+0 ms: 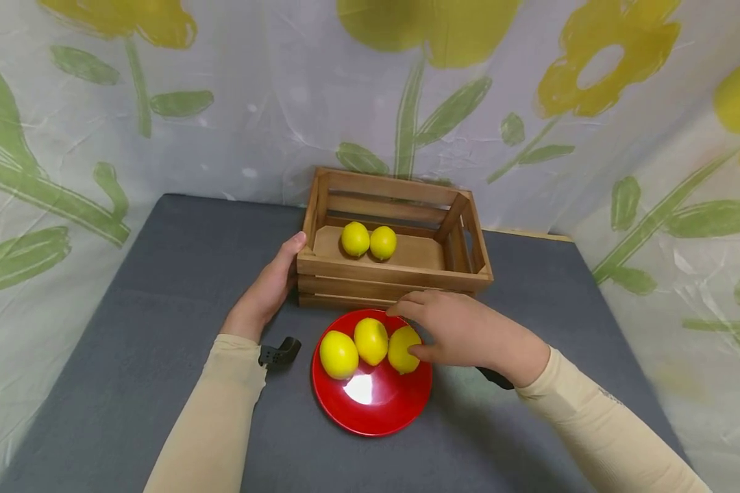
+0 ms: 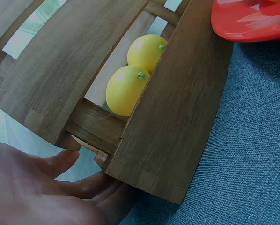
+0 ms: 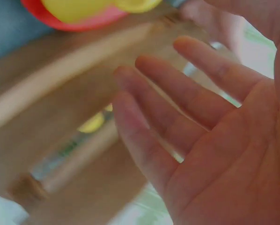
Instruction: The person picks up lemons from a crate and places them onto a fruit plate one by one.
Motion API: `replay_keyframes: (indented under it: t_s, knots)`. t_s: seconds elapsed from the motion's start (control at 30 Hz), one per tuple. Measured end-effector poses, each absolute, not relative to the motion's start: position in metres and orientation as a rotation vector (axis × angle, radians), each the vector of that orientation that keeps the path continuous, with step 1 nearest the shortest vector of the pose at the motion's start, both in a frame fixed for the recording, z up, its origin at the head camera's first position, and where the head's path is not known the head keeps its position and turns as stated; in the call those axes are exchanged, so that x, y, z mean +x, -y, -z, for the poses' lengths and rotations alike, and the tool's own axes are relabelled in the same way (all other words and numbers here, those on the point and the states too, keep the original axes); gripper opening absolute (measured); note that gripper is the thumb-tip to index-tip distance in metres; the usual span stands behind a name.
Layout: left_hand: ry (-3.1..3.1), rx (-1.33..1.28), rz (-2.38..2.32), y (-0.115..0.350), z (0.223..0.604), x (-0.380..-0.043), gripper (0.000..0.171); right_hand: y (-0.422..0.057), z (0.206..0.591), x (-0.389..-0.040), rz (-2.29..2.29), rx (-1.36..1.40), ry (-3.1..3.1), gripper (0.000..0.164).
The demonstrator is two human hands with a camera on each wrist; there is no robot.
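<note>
A slatted wooden crate (image 1: 395,277) holds two yellow lemons (image 1: 355,239) on its floor, near the left end. My left hand (image 1: 270,284) rests against the crate's left end, thumb by the top edge. In the left wrist view, its fingers (image 2: 91,185) lie at the crate's end corner, partly hidden behind it. A red plate (image 1: 373,409) in front of the crate carries three lemons (image 1: 339,355) side by side. Over the plate's right rim hovers my right hand (image 1: 462,332), fingers spread and palm bare in the right wrist view, overlapping the rightmost lemon (image 1: 402,349).
Both things stand on a dark grey-blue cloth-covered table (image 1: 179,322). Behind and at the sides hangs a pale curtain (image 1: 271,103) painted with yellow flowers and green leaves. A black strap (image 1: 279,352) sits at the left wrist.
</note>
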State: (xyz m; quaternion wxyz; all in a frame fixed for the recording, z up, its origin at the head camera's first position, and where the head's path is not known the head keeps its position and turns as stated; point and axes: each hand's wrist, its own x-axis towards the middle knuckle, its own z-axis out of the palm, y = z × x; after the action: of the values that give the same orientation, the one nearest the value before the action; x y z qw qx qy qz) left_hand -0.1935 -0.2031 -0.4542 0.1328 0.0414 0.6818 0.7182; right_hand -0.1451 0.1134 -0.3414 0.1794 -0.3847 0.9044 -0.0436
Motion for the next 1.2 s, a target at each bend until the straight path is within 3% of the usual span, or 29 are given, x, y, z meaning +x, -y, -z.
replay_keyframes:
  t_s: [0.37, 0.57, 0.9, 1.2]
  knots:
    - [-1.992, 0.103, -2.086, 0.203, 0.459, -0.194, 0.091, -0.107, 0.281, -0.176, 0.287, -1.342, -2.621, 0.041]
    - [-1.986, 0.084, -2.071, 0.198, 0.460, -0.193, 0.091, -0.103, 0.265, -0.204, 0.273, -1.362, -2.644, 0.043]
    - [-2.003, 0.087, -2.066, 0.187, 0.459, -0.194, 0.091, -0.097, 0.270, -0.263, 0.225, -1.160, -2.651, 0.044]
    - [-1.997, 0.058, -2.072, 0.185, 0.462, -0.193, 0.091, -0.091, 0.302, -0.305, 0.122, -1.014, -2.562, 0.052]
